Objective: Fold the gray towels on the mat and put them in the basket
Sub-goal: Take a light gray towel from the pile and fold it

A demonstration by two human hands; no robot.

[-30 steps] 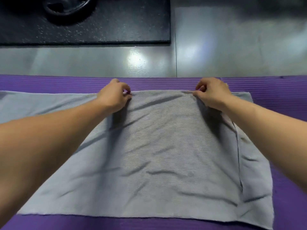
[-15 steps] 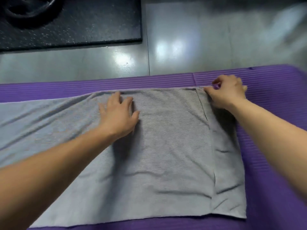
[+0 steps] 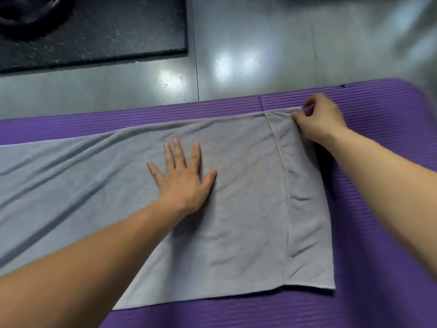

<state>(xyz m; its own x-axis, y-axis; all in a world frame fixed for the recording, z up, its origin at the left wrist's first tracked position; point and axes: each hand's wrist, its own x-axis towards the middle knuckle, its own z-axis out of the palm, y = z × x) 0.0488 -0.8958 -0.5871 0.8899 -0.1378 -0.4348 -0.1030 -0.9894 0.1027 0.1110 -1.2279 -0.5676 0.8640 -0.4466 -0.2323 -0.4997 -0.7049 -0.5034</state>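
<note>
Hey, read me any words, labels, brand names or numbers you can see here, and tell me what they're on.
None: no text is readable anywhere.
gray towel: no tag or print shows.
purple mat: plain ribs only.
black floor slab: only pale speckles.
dark round object on the slab: cropped and blurred, no marking readable.

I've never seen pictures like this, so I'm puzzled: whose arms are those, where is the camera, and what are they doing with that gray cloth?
There is no machine here. The arms belong to a person who wears a camera on the head, so you look down just as they do. The left hand lies flat, fingers spread, on a gray towel. The right hand pinches the towel's far right corner. The towel lies spread on a purple mat, which lies on a shiny gray floor. A black speckled floor pad lies farther away. No basket shows.
</note>
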